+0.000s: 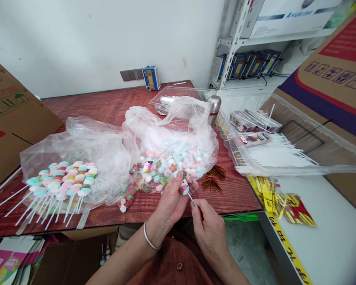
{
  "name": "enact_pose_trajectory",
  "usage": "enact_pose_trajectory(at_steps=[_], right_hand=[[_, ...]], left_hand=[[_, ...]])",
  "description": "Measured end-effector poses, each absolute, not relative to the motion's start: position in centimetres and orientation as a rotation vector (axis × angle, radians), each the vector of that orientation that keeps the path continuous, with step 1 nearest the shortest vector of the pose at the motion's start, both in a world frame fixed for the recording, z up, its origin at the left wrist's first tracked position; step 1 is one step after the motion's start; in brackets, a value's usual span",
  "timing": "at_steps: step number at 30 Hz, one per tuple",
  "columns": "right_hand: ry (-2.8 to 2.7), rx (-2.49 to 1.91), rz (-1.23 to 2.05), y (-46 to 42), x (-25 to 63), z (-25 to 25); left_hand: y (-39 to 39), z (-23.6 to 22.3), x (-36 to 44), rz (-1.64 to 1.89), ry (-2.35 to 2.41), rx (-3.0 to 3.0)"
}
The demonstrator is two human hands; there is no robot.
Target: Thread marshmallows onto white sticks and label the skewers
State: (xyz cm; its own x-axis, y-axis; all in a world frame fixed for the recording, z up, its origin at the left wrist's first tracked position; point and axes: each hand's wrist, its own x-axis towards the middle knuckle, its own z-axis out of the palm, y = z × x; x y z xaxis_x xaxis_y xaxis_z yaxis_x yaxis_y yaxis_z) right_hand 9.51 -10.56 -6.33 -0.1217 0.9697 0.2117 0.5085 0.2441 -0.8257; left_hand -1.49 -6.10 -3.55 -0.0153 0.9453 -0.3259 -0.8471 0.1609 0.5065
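Observation:
My left hand point(173, 200), with a bangle at the wrist, is closed around a marshmallow pop in a printed clear wrapper point(171, 165). The wrapper's far end sticks up past the thumb, and my fingers hide part of the sweet. Below it, my right hand point(207, 219) pinches the thin white stick point(191, 197) of the same pop. Just beyond both hands lies a large clear bag of loose pastel marshmallows point(195, 158). A pile of marshmallow pops on white sticks point(67, 178) rests on plastic at the left. Twist ties point(215, 178) lie right of my hands.
A clear tray point(243, 168) at the right holds white sticks point(279, 152) and stacked printed wrappers point(255, 120). Behind the bag stand a steel flask point(215, 105) and another clear tray point(163, 93). Cardboard boxes flank both sides. Yellow tie packets point(296, 208) lie on the white surface.

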Motion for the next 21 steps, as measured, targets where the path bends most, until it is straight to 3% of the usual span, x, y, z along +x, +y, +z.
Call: enact_pose_trajectory(at_steps=[5, 21], right_hand=[[-1.610, -1.387, 0.739, -9.2, 8.8, -5.9], [-1.305, -1.337, 1.094, -9.0, 7.8, -6.2]], left_hand=[[-7.3, -4.6, 0.4, 1.312, 0.709, 0.245], [-7.1, -4.4, 0.5, 1.339, 0.775, 0.291]])
